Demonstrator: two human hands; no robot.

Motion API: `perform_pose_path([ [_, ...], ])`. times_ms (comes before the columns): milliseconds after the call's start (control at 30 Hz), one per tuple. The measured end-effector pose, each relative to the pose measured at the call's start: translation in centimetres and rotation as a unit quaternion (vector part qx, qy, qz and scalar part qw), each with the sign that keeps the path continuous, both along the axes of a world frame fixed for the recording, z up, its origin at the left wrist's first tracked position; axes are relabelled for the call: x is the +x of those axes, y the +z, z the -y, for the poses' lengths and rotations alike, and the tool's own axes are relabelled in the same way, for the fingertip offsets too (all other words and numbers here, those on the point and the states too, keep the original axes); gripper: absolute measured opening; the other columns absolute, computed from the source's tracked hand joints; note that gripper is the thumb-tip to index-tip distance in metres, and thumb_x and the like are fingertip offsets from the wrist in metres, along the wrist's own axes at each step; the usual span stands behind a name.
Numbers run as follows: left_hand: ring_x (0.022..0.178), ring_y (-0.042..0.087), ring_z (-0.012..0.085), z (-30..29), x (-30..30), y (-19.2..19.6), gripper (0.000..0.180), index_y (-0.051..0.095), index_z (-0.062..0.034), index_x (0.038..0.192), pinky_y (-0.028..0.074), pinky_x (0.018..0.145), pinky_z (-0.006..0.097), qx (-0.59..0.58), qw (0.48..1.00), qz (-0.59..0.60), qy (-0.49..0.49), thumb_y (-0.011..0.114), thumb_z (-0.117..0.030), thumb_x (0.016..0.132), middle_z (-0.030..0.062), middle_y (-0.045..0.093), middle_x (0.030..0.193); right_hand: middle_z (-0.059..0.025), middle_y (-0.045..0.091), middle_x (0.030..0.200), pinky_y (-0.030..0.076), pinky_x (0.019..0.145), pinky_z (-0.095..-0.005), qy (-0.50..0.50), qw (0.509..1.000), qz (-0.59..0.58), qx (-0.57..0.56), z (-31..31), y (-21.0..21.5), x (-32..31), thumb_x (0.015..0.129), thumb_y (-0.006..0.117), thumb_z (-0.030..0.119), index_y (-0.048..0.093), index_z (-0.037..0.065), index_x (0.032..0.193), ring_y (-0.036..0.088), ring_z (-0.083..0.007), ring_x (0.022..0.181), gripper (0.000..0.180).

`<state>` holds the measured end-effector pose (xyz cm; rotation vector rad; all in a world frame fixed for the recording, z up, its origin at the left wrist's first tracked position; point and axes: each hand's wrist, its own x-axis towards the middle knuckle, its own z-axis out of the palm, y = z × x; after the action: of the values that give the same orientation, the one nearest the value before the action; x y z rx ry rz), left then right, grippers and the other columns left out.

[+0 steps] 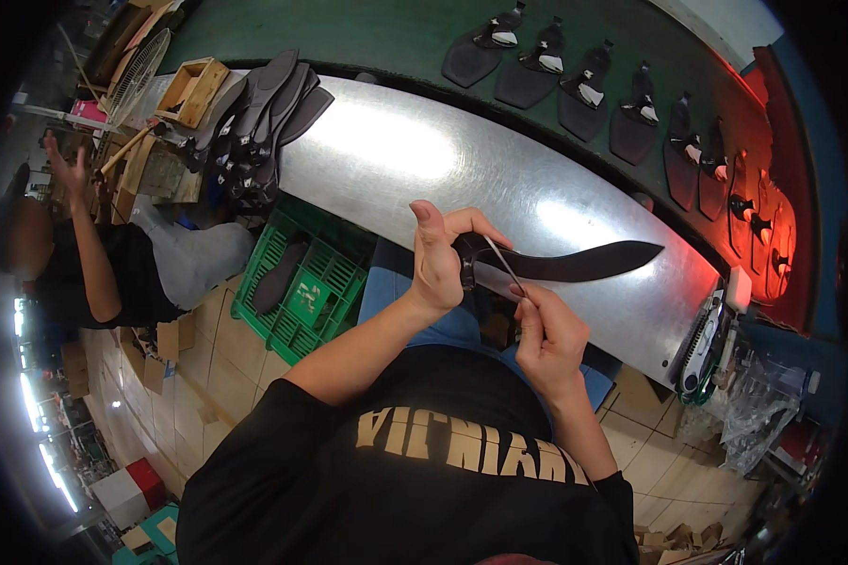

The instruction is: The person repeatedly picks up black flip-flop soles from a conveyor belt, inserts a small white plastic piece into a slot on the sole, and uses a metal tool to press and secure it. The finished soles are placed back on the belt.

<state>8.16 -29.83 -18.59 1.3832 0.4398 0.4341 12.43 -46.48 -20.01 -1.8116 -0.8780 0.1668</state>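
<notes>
A dark, curved sandal sole (594,266) is seen from its side over the metal bench, its pointed end toward the right. Its other end, with black straps, is in my left hand (440,268): the fingers wrap behind it while the thumb stands up, away from it. Between the pinched fingers of my right hand (548,334) is a thin, greyish, stick-like tool (507,266). The tool's far end reaches up to the strapped end of the sole, beside my left fingertips. Its exact tip is hard to make out there.
A shiny metal bench top (367,132) lies ahead, bearing a pile of dark soles (259,118) at left. Strapped sandals (528,75) line the green conveyor belt (386,42), running toward a red-lit opening. A green crate (297,325) stands below. A person (94,245) sits at left.
</notes>
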Motion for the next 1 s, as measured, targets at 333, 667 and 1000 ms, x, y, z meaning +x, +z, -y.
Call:
perform_pose_path([
  [333, 0.045, 0.048, 0.0119, -0.6, 1.0, -0.5, 0.083, 0.059, -0.0039, 0.071, 0.038, 0.044, 0.021, -0.157, 0.986, -0.034, 0.044, 0.020, -0.076, 0.088, 0.0061, 0.058, 0.060, -0.0127, 0.064, 0.076, 0.049, 0.057, -0.0327, 0.110, 0.994, 0.029, 0.006, 0.3, 1.8, -2.3, 0.077, 0.061, -0.006, 0.062, 0.000, 0.094, 0.062, -0.0275, 0.063, 0.017],
  [667, 0.069, 0.060, 0.0220, 1.5, 1.1, -1.1, 0.051, 0.055, -0.0114, 0.085, 0.046, 0.048, 0.030, -0.453, 0.888, -0.075, 0.017, 0.047, -0.061, 0.090, 0.0058, 0.057, 0.076, -0.0030, 0.060, 0.071, 0.040, 0.052, -0.0181, 0.042, 0.961, -0.267, 0.067, -0.4, 3.6, 1.0, 0.090, 0.048, -0.003, 0.058, 0.002, 0.127, 0.048, -0.0030, 0.056, 0.038],
  [1000, 0.065, 0.056, 0.0214, 0.1, 1.0, -2.1, 0.060, 0.054, -0.0119, 0.077, 0.048, 0.061, 0.035, -0.554, 0.831, 0.021, 0.038, 0.039, -0.069, 0.089, 0.0048, 0.056, 0.074, -0.0100, 0.063, 0.079, 0.046, 0.056, -0.0286, 0.018, 0.991, -0.127, -0.026, -0.7, 3.8, 0.5, 0.087, 0.055, -0.002, 0.061, 0.002, 0.102, 0.061, -0.0185, 0.064, 0.016],
])
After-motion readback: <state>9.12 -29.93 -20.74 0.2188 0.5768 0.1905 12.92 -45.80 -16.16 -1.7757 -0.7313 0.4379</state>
